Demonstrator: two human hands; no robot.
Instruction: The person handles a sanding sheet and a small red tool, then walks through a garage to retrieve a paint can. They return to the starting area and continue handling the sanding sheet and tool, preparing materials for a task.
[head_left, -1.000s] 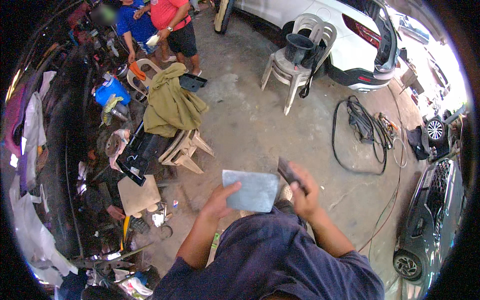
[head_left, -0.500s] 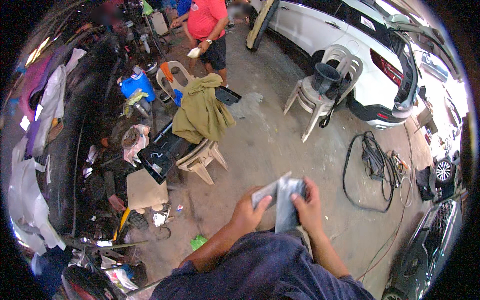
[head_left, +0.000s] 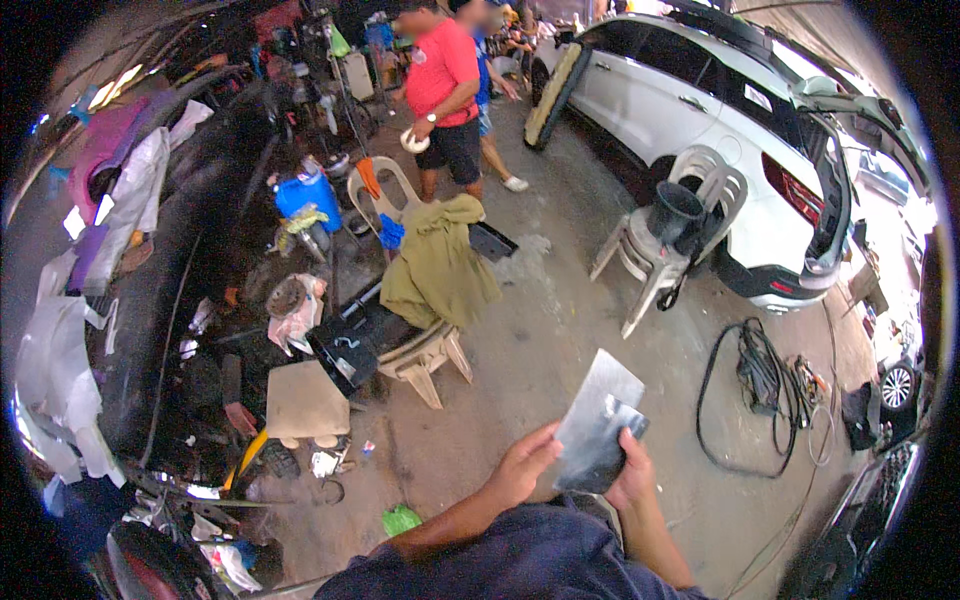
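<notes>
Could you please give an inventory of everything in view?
plates: two, light and darker grey, overlapping, lower centre
larger car: one, white, upper right
other car: one, dark, lower right
stacked chairs: at least two, whitish, beside larger car
bucket: one, black, on stacked chairs
cloth: one, olive, left of centre
seating: uncounted, beige, under and behind cloth
container: one, blue, upper left
coiled cable: uncounted, black, right floor
people: at least two, red and blue shirts, top
left hand: one, bare, left of plates
right hand: one, bare, gripping plates

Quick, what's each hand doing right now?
Left hand: closed on the edge of the light grey plate.
Right hand: closed on the darker plate.
</notes>
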